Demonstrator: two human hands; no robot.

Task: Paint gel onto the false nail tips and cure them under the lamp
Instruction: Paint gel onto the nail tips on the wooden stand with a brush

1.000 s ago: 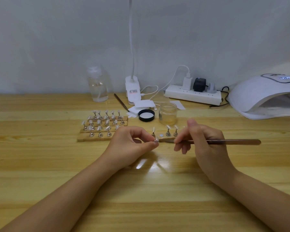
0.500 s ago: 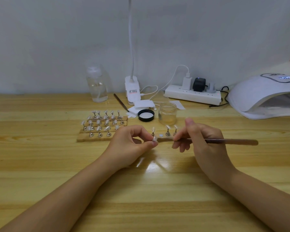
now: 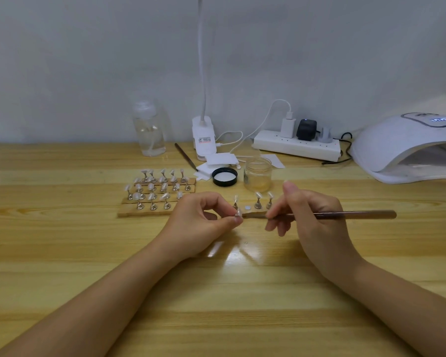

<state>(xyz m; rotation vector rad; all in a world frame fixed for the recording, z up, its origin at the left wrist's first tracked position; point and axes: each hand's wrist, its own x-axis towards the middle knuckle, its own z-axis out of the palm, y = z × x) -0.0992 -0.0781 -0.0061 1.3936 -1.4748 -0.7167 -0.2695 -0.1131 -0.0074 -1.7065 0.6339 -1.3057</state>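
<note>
Head view: at the centre of the frame I see my left hand (image 3: 201, 222) pinching one small false nail tip (image 3: 238, 212) between thumb and forefinger, just above the wooden counter (image 3: 62, 253). My right hand (image 3: 312, 217) grips a slim brush (image 3: 345, 215), its handle running out toward the right of the frame and its tip touching the nail. Just behind the hands a short strip (image 3: 252, 210) carries three more tips on metal stands. Left of centre, wooden racks (image 3: 157, 194) hold many more tips. Behind those sit an open clear jar of gel (image 3: 258, 174) and its black lid (image 3: 224, 177), lying beside it. At the right edge stands the white curing lamp (image 3: 407, 148), display lit. A clear bottle (image 3: 149, 130) and a power strip (image 3: 296, 148) line the wall.
</note>
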